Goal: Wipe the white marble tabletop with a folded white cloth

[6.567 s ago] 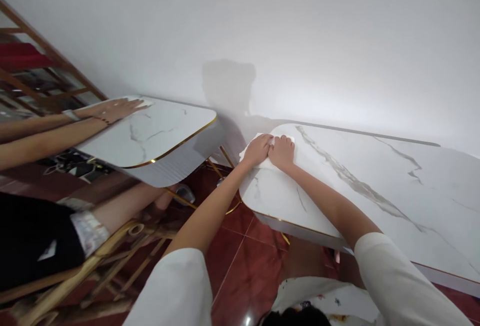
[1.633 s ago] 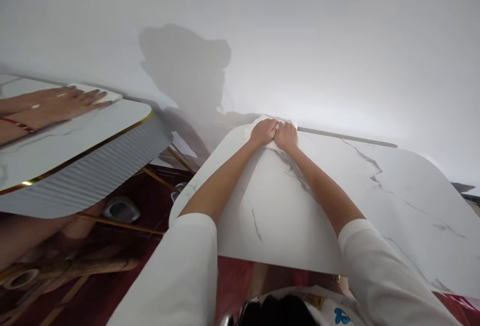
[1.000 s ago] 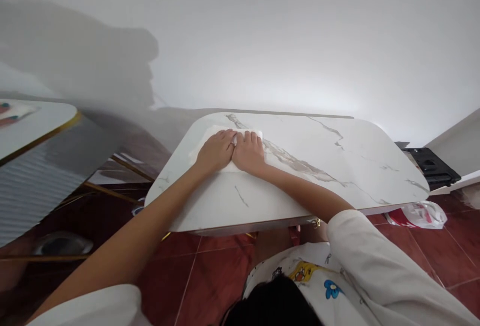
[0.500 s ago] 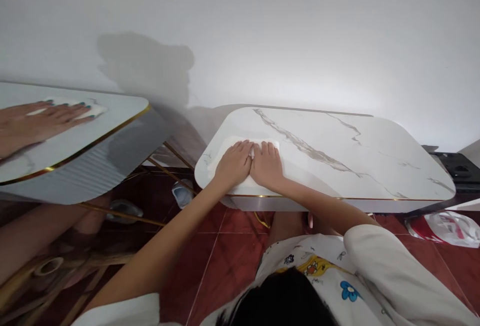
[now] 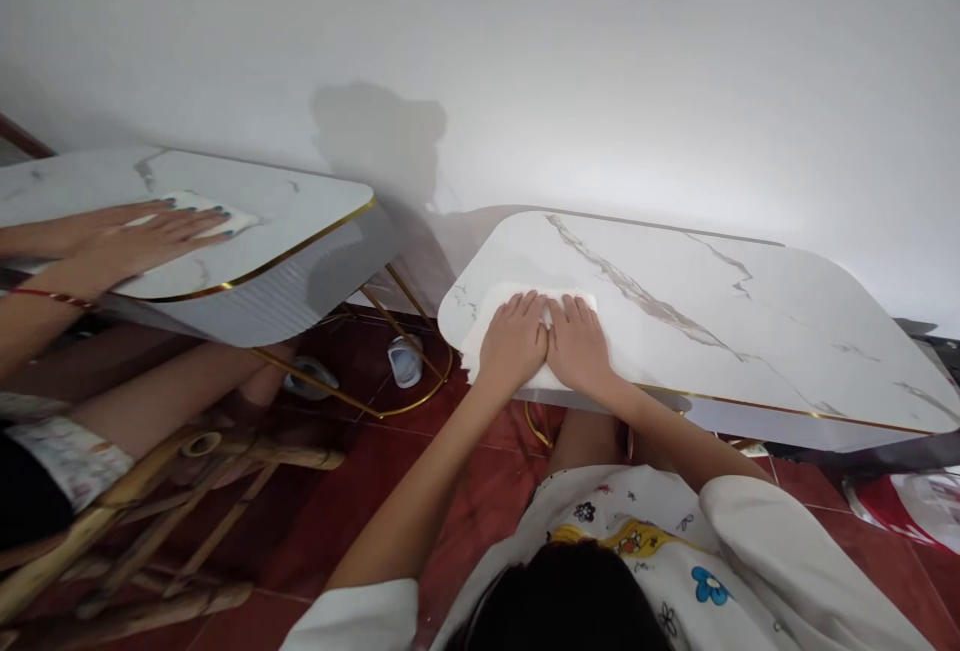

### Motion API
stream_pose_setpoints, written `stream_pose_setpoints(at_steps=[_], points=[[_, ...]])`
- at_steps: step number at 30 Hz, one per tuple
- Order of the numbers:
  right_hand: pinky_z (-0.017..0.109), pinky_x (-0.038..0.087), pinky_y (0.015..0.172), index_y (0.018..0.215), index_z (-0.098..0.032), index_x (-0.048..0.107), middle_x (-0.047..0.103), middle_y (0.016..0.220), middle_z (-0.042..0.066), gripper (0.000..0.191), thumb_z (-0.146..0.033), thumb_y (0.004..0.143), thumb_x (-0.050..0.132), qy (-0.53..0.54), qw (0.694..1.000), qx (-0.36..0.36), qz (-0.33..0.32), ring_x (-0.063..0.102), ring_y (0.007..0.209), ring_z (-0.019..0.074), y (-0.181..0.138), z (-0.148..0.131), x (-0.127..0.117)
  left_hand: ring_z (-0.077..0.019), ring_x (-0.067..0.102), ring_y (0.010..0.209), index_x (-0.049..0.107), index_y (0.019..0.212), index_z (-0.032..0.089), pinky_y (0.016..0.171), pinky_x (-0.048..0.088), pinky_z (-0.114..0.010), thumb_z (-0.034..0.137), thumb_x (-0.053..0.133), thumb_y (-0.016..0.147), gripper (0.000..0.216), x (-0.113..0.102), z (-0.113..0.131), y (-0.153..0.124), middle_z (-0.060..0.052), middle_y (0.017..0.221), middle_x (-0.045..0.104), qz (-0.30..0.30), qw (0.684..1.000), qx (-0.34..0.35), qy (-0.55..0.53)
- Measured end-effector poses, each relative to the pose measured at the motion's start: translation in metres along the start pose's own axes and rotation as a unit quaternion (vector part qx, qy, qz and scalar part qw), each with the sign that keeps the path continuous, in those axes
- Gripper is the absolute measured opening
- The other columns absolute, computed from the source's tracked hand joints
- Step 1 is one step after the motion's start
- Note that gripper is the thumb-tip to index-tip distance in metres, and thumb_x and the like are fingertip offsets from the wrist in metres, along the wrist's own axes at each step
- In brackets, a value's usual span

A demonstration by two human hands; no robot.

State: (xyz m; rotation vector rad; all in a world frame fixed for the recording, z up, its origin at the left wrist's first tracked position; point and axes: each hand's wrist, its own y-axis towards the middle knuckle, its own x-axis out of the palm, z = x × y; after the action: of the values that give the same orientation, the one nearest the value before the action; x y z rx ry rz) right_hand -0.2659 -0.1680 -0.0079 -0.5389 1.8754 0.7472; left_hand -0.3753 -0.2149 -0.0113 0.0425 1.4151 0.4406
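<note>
My left hand [image 5: 514, 338] and my right hand [image 5: 580, 343] lie side by side, fingers flat, pressing a white cloth [image 5: 491, 311] onto a white marble-look table [image 5: 720, 331] with a gold rim. The cloth sits near the table's front left corner, close to its near edge. Both arms reach forward from white sleeves.
To the left stands a second marble table [image 5: 300, 221] where another person's hand [image 5: 142, 236] presses a cloth. A bamboo chair frame [image 5: 150, 501] fills the lower left. Red floor tiles [image 5: 330, 521], a slipper [image 5: 406, 361] and a plastic bag [image 5: 911, 501] lie below. A white wall backs both tables.
My hands have drawn the cloth from the table's far edge toward its near edge. The view has swung, bringing the left table and the other person's hand further in.
</note>
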Motion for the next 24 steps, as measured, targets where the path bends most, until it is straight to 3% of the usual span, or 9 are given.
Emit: stream_pose_setpoints(at_steps=[5, 9, 18, 24], points=[[0.048, 0.029, 0.114, 0.144, -0.013, 0.044, 0.042, 0.152, 0.015, 0.049, -0.023, 0.097, 0.032, -0.006, 1.0, 0.003, 0.0, 0.034, 0.142, 0.0313, -0.013, 0.023, -0.007, -0.0275, 0.04, 0.139, 0.05, 0.138, 0.012, 0.115, 0.032, -0.044, 0.016, 0.035, 0.091, 0.05, 0.003, 0.03, -0.003, -0.011, 0.148, 0.048, 0.007, 1.0, -0.009, -0.012], [0.046, 0.031, 0.111, 0.143, -0.012, 0.045, 0.045, 0.148, 0.015, 0.048, -0.022, 0.097, 0.032, -0.027, 1.0, -0.014, -0.003, 0.037, 0.138, 0.031, -0.004, 0.038, -0.01, -0.0289, 0.042, 0.136, 0.051, 0.135, 0.011, 0.114, 0.033, -0.044, 0.017, 0.036, 0.091, 0.046, 0.009, 0.035, 0.012, -0.014, 0.145, 0.05, 0.002, 1.0, 0.006, -0.018], [0.042, 0.032, 0.106, 0.138, -0.011, 0.048, 0.054, 0.135, 0.017, 0.046, -0.019, 0.096, 0.032, -0.042, 0.999, -0.03, 0.007, 0.043, 0.126, 0.0296, 0.068, 0.074, -0.004, -0.0266, 0.054, 0.115, 0.057, 0.111, 0.015, 0.1, 0.042, -0.041, 0.014, 0.036, 0.09, 0.03, 0.027, 0.023, 0.089, -0.013, 0.119, 0.063, 0.021, 0.997, 0.061, -0.039], [0.041, 0.032, 0.106, 0.139, -0.01, 0.048, 0.054, 0.134, 0.017, 0.046, -0.019, 0.096, 0.033, -0.045, 0.999, -0.025, 0.002, 0.044, 0.125, 0.029, 0.12, 0.097, 0.004, -0.0269, 0.056, 0.109, 0.057, 0.109, 0.018, 0.095, 0.044, -0.04, 0.014, 0.038, 0.087, 0.029, 0.038, 0.015, 0.139, -0.011, 0.115, 0.065, 0.029, 0.995, 0.064, -0.076]])
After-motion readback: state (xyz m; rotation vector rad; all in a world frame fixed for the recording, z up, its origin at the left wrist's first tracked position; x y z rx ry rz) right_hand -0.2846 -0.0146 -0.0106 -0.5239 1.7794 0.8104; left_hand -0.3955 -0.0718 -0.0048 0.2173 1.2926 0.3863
